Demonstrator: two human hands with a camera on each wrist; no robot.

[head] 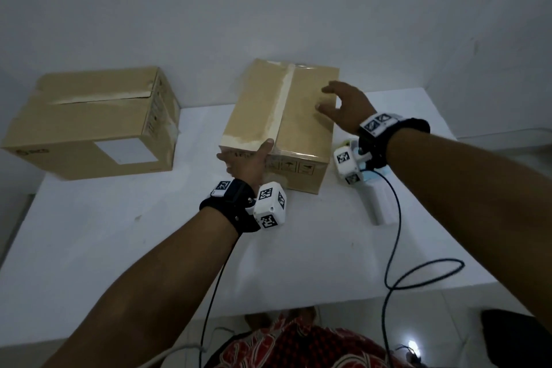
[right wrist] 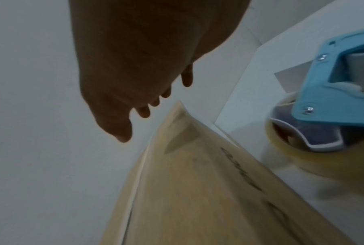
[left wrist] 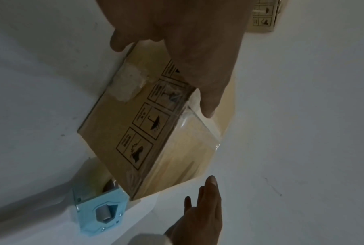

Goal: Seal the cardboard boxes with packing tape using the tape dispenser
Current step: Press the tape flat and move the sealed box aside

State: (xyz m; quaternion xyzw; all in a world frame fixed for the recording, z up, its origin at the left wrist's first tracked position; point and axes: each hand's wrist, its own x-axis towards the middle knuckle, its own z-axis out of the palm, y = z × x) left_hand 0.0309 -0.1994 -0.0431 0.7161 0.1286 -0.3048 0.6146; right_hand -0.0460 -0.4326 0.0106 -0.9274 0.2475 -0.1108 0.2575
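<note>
Both arms reach forward over the white table (head: 119, 248): the left hand (head: 248, 163) lies with straight fingers on the near top edge of the middle box (head: 301, 116), and the right hand (head: 346, 104) hovers spread over its right side. This brown box stands with a tape strip (head: 283, 98) along its seam, its long axis pointing away toward the wall. The blue tape dispenser (left wrist: 99, 213) lies just right of it.

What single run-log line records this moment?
left hand: open, on near edge of taped box | right hand: open, over box top | tape dispenser: on table, unheld | second box: unsealed
</note>
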